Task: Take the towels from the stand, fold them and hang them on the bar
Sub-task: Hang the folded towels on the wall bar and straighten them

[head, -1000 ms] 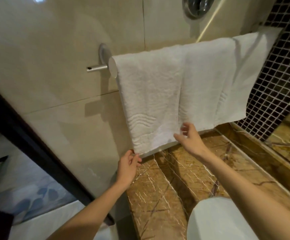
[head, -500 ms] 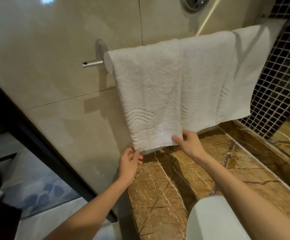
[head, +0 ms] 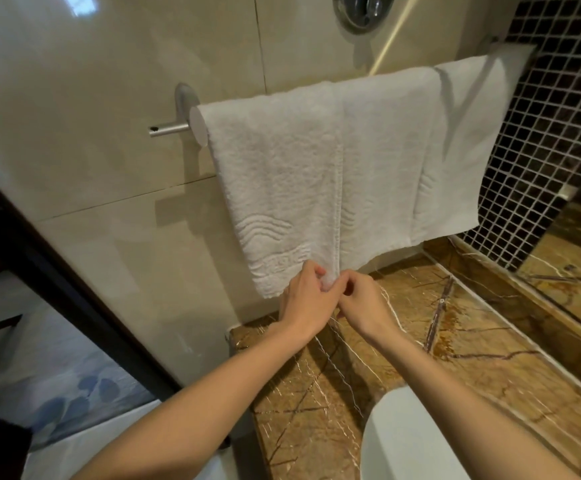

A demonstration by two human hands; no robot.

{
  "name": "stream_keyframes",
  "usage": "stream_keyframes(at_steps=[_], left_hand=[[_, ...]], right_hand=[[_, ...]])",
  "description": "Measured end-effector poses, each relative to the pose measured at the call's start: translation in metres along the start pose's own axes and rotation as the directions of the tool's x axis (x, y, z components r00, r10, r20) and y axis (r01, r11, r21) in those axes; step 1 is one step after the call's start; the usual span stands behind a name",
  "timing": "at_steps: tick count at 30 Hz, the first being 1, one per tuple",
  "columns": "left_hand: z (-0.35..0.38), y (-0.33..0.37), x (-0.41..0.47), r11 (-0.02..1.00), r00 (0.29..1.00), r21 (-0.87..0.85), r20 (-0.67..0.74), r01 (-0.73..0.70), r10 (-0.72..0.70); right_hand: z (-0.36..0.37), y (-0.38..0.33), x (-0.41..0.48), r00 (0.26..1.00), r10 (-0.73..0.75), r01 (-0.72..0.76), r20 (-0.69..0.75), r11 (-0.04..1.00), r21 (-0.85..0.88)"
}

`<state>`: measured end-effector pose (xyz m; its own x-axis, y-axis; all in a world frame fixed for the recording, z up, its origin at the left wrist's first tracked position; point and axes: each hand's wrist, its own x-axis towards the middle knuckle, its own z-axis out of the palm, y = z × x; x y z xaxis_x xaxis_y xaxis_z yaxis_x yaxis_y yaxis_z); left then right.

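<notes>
A white terry towel (head: 282,174) with a wave pattern hangs folded over the wall bar (head: 197,125), nearest the bar's left end. Behind it hangs a second white towel (head: 386,161), and a smoother white towel (head: 466,140) hangs at the right. My left hand (head: 304,299) and my right hand (head: 362,301) meet at the lower right corner of the front towel, both pinching its hem. The bar itself is hidden under the towels except for its round end cap.
A chrome post (head: 168,129) juts from the beige tiled wall. Below lies a brown marble counter (head: 438,348) with a white basin (head: 417,441) at the bottom. A dark mosaic wall (head: 552,133) and a mirror (head: 580,258) stand at the right. A dark door frame (head: 57,282) runs along the left.
My left hand has slid right along the front towel's bottom edge, from its left corner to its right corner. My right hand has closed on that same corner. The camera has moved slightly closer.
</notes>
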<state>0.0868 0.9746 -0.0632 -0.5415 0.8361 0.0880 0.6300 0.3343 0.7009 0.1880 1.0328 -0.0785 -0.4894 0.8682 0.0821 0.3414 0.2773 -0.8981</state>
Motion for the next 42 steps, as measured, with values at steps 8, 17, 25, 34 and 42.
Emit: stream_keyframes(at_steps=[8,17,25,34,42], left_hand=[[-0.009,-0.003,0.001,0.988,0.994,-0.109,0.004,-0.105,0.106],[-0.016,0.002,0.006,0.995,0.995,-0.019,-0.042,-0.093,0.093],[-0.022,0.002,0.004,0.987,0.988,0.115,-0.101,-0.108,0.120],[-0.004,0.013,-0.001,0.971,0.969,0.177,-0.158,-0.163,0.191],[0.002,0.000,0.000,0.970,0.984,-0.173,-0.085,-0.169,0.156]], right_hand=[[-0.005,0.004,-0.013,0.999,-0.028,0.018,0.031,0.959,0.281],[-0.003,0.008,-0.010,0.999,0.045,-0.048,0.020,0.962,0.268],[-0.005,0.014,-0.014,0.981,0.108,-0.073,-0.161,0.976,0.205],[-0.002,-0.004,-0.032,0.949,-0.249,0.276,-0.193,0.952,0.130],[-0.004,0.000,-0.031,0.984,-0.135,0.163,-0.117,0.946,0.280]])
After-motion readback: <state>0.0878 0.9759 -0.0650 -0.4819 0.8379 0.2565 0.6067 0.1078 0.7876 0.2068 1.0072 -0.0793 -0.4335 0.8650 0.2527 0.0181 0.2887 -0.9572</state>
